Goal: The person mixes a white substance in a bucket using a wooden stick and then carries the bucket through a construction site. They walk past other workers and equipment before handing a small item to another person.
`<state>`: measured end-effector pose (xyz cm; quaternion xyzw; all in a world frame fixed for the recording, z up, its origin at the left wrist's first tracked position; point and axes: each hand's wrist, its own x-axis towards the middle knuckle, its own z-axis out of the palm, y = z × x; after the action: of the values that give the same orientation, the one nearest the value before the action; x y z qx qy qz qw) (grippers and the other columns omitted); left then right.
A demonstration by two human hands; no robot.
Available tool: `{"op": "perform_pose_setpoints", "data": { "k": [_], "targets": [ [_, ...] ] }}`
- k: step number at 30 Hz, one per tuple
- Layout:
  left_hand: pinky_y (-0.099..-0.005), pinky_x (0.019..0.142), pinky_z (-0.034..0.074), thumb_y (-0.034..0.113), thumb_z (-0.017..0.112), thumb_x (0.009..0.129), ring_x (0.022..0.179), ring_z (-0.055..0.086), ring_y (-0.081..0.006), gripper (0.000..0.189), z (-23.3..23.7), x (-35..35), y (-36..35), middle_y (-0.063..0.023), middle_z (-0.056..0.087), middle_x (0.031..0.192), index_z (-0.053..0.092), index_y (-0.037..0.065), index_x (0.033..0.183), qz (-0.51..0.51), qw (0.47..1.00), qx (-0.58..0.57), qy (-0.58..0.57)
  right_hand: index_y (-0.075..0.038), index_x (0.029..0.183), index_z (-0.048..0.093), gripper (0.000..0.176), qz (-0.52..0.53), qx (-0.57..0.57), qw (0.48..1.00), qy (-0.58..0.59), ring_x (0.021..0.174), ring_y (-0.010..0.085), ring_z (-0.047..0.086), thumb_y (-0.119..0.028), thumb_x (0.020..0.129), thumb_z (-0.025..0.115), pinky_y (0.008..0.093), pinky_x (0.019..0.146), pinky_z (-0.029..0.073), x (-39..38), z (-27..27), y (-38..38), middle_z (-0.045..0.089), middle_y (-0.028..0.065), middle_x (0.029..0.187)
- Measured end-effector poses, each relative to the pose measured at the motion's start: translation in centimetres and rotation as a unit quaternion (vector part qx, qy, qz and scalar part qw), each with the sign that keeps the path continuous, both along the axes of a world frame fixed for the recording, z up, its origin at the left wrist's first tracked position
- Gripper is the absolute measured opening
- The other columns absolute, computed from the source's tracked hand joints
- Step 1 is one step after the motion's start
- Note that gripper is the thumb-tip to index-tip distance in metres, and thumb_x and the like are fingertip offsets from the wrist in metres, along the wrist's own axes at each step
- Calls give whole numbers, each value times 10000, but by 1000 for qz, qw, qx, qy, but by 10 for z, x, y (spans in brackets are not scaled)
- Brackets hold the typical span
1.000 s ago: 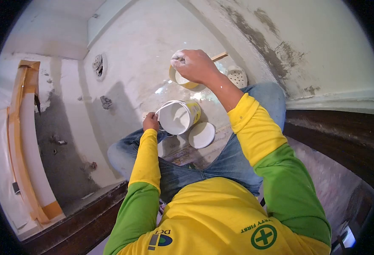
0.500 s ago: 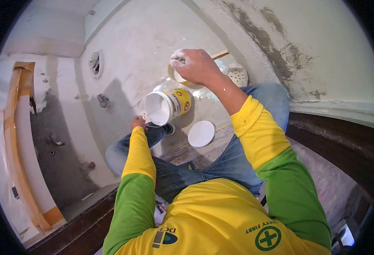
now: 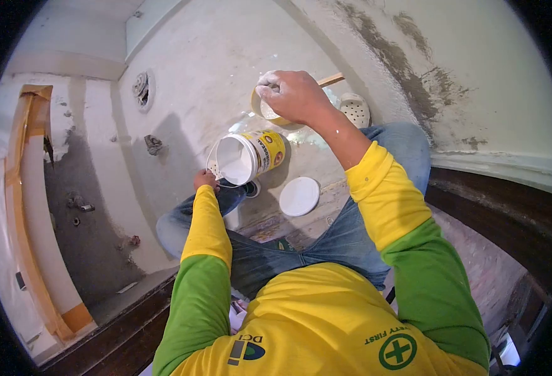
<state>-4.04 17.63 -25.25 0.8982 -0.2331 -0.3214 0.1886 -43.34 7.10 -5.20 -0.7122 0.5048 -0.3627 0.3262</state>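
A white bucket with a yellow label [image 3: 269, 152] leans toward the left with its mouth facing me, and white material shows inside. My left hand [image 3: 205, 180] is closed on its thin wire handle at the left of the rim. My right hand [image 3: 296, 98], dusted white over the fingers, is closed in a fist above a yellow-rimmed container [image 3: 279, 120] with white material in it. Whatever the fist may hold is hidden. A wooden stick [image 3: 331, 79] shows just behind the right wrist. On the floor between my legs lies a round white lid [image 3: 299, 196].
Light perforated shoes, one at right [image 3: 355, 110], are on my feet. Rough plastered walls [image 3: 414, 75] rise at right. Pipe openings [image 3: 141, 91] show at the left, by a taped panel [image 3: 34, 188]. A dark wooden edge [image 3: 495, 207] runs behind my right side.
My right hand shifts very slightly within the view, still in a fist over the container. The white material inside the bucket stands out more from its wall. The left hand keeps its hold.
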Motion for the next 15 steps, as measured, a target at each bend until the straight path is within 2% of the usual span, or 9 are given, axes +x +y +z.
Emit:
{"op": "perform_pose_setpoints", "data": {
  "k": [4, 6, 9, 11, 13, 15],
  "targets": [
    [-331, 400, 487, 242, 535, 927, 539, 621, -195, 238, -10, 9, -1, -75, 643, 716, 608, 75, 1081, -10, 1000, 9, 6, -55, 973, 668, 324, 1, 7, 1000, 6, 893, 342, 613, -319, 847, 528, 389, 802, 481, -1, 2, 1, 662, 150, 951],
    [-328, 393, 480, 233, 535, 926, 532, 621, -196, 230, -4, 2, 0, -75, 644, 725, 607, 73, 1073, -26, 1000, 12, 3, -83, 950, 681, 295, -8, 15, 1000, -15, 886, 359, 615, -297, 822, 525, 422, 812, 486, -1, 3, 0, 662, 160, 944],
    [-327, 382, 468, 230, 540, 924, 520, 616, -197, 226, 5, -9, 0, -75, 643, 723, 608, 75, 1074, -33, 999, -6, 15, -83, 960, 678, 299, -8, 23, 1000, 0, 889, 357, 615, -302, 824, 525, 419, 812, 485, -2, 7, -1, 662, 161, 939],
    [-331, 371, 455, 219, 548, 920, 518, 616, -198, 219, 6, -15, 0, -74, 642, 726, 613, 75, 1071, -1, 999, -17, 35, -84, 962, 676, 303, -11, 32, 999, 1, 889, 355, 615, -308, 825, 526, 418, 812, 484, -3, 10, -1, 663, 160, 940],
    [-335, 365, 447, 212, 555, 916, 517, 616, -198, 213, 5, -15, -1, -73, 642, 732, 617, 73, 1066, -57, 998, -6, -7, -84, 965, 675, 306, -12, 39, 999, 3, 889, 354, 616, -314, 827, 527, 417, 811, 483, -6, 14, -2, 663, 159, 941],
    [-335, 366, 448, 206, 563, 909, 520, 619, -201, 212, 14, -22, -2, -76, 647, 745, 621, 71, 1060, -38, 999, -15, -11, -78, 958, 674, 310, -52, 20, 998, -25, 889, 350, 620, -322, 826, 535, 407, 815, 484, -12, 13, -6, 664, 158, 937]
  ]
}}
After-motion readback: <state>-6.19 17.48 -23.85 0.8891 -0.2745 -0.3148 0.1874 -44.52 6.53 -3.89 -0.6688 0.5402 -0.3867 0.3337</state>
